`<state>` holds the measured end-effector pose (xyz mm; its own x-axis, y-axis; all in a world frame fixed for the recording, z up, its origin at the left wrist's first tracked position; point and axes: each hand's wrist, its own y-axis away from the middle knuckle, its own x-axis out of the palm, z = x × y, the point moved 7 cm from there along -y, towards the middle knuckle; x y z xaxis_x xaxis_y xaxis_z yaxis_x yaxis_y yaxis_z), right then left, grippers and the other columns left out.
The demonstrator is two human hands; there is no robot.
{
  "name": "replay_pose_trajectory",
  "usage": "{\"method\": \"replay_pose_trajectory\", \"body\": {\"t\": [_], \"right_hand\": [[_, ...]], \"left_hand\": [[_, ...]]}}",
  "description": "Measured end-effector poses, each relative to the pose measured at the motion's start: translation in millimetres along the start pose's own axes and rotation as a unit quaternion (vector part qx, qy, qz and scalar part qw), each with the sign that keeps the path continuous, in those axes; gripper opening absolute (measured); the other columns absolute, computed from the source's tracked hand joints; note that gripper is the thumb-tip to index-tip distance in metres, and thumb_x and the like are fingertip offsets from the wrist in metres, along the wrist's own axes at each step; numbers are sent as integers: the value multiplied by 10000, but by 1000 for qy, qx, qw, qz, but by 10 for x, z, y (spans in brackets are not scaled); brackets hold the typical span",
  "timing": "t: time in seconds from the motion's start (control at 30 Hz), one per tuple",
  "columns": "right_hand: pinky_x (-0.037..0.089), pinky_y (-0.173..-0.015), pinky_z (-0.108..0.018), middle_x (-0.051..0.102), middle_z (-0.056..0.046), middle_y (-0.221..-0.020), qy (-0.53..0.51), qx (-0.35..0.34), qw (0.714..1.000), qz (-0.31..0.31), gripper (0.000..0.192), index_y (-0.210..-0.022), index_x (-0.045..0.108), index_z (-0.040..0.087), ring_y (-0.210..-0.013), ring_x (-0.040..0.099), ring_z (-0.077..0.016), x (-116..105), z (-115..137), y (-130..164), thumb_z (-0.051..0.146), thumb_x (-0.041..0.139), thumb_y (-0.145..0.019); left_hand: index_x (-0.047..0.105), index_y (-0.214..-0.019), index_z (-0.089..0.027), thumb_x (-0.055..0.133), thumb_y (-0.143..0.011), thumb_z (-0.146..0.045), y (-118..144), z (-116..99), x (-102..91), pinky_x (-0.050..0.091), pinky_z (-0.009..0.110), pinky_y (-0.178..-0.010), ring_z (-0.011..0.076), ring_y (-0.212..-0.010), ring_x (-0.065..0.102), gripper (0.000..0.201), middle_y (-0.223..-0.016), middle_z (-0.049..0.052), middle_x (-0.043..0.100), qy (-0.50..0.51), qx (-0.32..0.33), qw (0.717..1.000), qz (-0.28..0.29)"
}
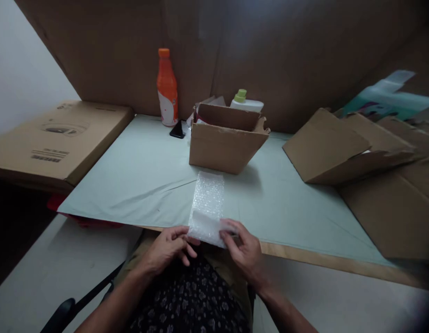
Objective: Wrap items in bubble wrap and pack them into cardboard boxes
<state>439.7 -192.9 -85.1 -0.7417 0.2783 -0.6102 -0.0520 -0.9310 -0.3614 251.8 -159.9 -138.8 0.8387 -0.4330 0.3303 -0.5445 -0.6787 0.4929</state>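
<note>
A strip of bubble wrap [208, 194] lies on the table's front part, its near end folded over and reaching past the edge. My right hand [245, 252] pinches the right side of that near end between thumb and fingers. At the near left corner, my left hand [172, 247] grips the wrap between thumb and index finger, with the other fingers loosely curled below. Just beyond the strip's far end stands a small open cardboard box [224, 147] with some items in it, which I cannot make out.
An orange bottle [167, 88] and a black phone [177, 130] are at the back. A green-capped white bottle [247, 103] shows behind the small box. Open cartons [325, 148] holding teal bottles [384, 99] fill the right; a large flat box [58, 134] lies left.
</note>
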Motion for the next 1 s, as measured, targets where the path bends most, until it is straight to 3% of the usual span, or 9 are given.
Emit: {"method": "replay_pose_trajectory", "body": {"t": [0.07, 0.17, 0.23, 0.47, 0.7, 0.77, 0.83, 0.93, 1.0], "right_hand": [[539, -636, -310, 704, -21, -785, 16, 81, 997, 11, 332, -1202, 637, 178, -674, 661, -189, 78, -198, -177, 350, 574, -925], [523, -689, -334, 679, 13, -716, 71, 92, 993, 20, 474, -1308, 585, 159, -645, 634, -185, 162, -357, -303, 365, 603, -882], [519, -740, -357, 694, 4, -750, 99, 73, 992, 8, 507, -1346, 560, 157, -667, 634, -188, 164, -403, -297, 361, 602, -884], [516, -742, -356, 725, -11, -795, 89, 50, 995, 7, 361, -1250, 617, 193, -649, 631, -178, 105, -375, -204, 364, 547, -940], [513, -697, -347, 738, -13, -784, 86, 80, 993, 25, 286, -1140, 683, 210, -627, 638, -179, 20, -381, -387, 336, 505, -955], [515, -699, -347, 744, -27, -831, 73, 48, 996, 4, 240, -1094, 689, 214, -684, 656, -186, -111, -299, -410, 307, 513, -960], [516, -741, -362, 744, -46, -913, 66, -28, 997, 6, 198, -1099, 673, 218, -789, 670, -203, -184, -117, -382, 274, 558, -947], [511, -822, -410, 723, -77, -1061, 69, -144, 983, 93, 268, -1164, 639, 217, -952, 653, -242, -40, 186, -220, 239, 634, -897], [507, -840, -445, 702, -96, -1132, 95, -173, 968, 155, 324, -1191, 631, 214, -1000, 631, -269, 148, 278, -83, 243, 665, -870]], "left_hand": [[681, -829, -132, 612, -762, -398, -9, -87, -30, 438, 271, -568, 152, -613, 587, 283, -809, 70, 679, -170, 39, 984, -37], [622, -708, -164, 502, -863, -427, -29, -180, -58, 403, 267, -570, 158, -588, 572, 328, -672, 42, 642, -336, 71, 935, -85], [608, -717, -176, 486, -882, -445, -39, -190, -60, 408, 266, -570, 170, -602, 597, 338, -683, 43, 661, -356, 68, 928, -86], [585, -756, -190, 420, -920, -553, -41, -210, -83, 442, 264, -576, 164, -561, 627, 431, -685, 35, 676, -299, 42, 950, -77], [560, -708, -205, 435, -933, -456, -82, -238, -79, 382, 259, -560, 172, -569, 620, 360, -663, 39, 679, -397, 44, 914, -74], [550, -694, -206, 445, -928, -435, -79, -243, -78, 363, 257, -553, 171, -568, 609, 343, -660, 40, 675, -405, 36, 911, -71], [540, -688, -209, 470, -913, -415, -85, -259, -77, 336, 253, -538, 162, -546, 584, 313, -637, 27, 656, -404, 30, 911, -74], [528, -660, -213, 522, -883, -382, -110, -283, -72, 305, 252, -529, 153, -528, 553, 280, -591, 2, 613, -415, 27, 906, -83], [541, -654, -212, 555, -871, -371, -114, -285, -89, 306, 256, -539, 156, -535, 548, 269, -574, -5, 602, -434, 31, 895, -100]]}}
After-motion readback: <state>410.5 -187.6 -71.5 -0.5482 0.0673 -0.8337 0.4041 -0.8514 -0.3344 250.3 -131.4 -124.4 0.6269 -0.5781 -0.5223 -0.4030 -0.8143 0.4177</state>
